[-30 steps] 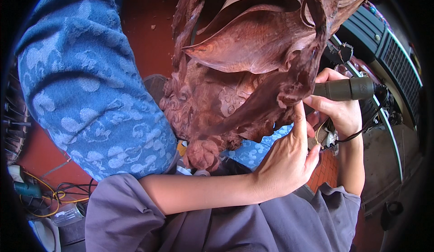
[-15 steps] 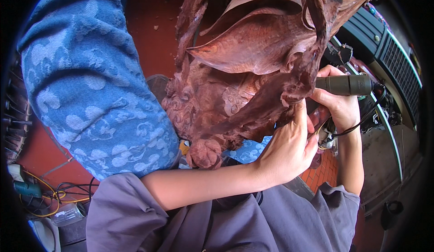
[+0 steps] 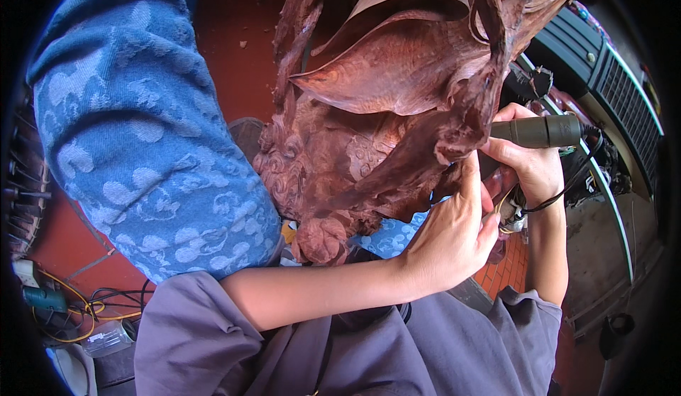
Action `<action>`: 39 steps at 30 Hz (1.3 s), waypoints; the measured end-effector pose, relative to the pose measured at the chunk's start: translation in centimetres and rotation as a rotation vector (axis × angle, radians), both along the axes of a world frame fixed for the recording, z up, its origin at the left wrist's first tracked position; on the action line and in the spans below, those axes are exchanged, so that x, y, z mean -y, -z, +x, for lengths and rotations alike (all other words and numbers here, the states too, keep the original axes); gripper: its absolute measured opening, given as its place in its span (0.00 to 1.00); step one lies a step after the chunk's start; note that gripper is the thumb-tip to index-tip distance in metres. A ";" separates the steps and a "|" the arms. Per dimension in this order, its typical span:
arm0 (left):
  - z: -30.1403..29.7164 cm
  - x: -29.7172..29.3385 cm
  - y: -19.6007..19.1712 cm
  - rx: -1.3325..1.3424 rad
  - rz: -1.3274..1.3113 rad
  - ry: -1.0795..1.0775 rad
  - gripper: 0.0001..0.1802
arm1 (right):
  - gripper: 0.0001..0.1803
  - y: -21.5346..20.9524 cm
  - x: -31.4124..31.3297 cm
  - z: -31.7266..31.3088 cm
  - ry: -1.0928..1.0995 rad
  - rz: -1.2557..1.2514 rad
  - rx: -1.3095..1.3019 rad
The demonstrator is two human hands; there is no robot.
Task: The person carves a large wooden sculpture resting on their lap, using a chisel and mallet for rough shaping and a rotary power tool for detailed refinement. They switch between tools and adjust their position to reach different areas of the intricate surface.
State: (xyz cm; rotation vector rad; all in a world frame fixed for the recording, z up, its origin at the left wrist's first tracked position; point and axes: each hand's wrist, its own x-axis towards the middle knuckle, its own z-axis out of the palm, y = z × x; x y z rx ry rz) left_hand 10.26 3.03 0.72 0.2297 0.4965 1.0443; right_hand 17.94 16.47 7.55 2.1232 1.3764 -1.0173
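I'm gripping the grinder (image 3: 540, 132) in my right hand (image 3: 528, 165), tip hidden behind the carving (image 3: 397, 112); my left hand (image 3: 454, 233) is lying open, bracing its lower edge. I'm risking a slip: those fingers are sitting beside the tip.

The working tip of the rotary tool (image 3: 539, 131) is hidden behind the reddish wood carving (image 3: 397, 119), whose top runs off the upper edge. The right hand (image 3: 528, 165) is partly covered by the carving and by the left hand (image 3: 450, 233). The cable (image 3: 550, 201) vanishes behind the wrist. The small items at lower left (image 3: 42, 300) are too blurred to identify.
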 end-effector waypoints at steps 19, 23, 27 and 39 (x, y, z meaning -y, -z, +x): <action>-0.1 0.4 -0.4 -0.009 -0.010 -0.016 0.53 | 0.15 -0.1 0.1 -0.3 0.003 -0.018 -0.015; 0.2 0.0 0.1 0.006 0.000 -0.009 0.53 | 0.14 -0.1 0.0 -0.1 -0.008 0.001 -0.011; 0.4 -0.1 0.3 -0.025 0.017 -0.026 0.52 | 0.14 0.0 0.2 0.2 0.000 0.045 -0.017; -0.3 0.1 -0.1 0.034 -0.018 0.036 0.53 | 0.14 -0.2 0.5 0.0 -0.019 0.027 -0.031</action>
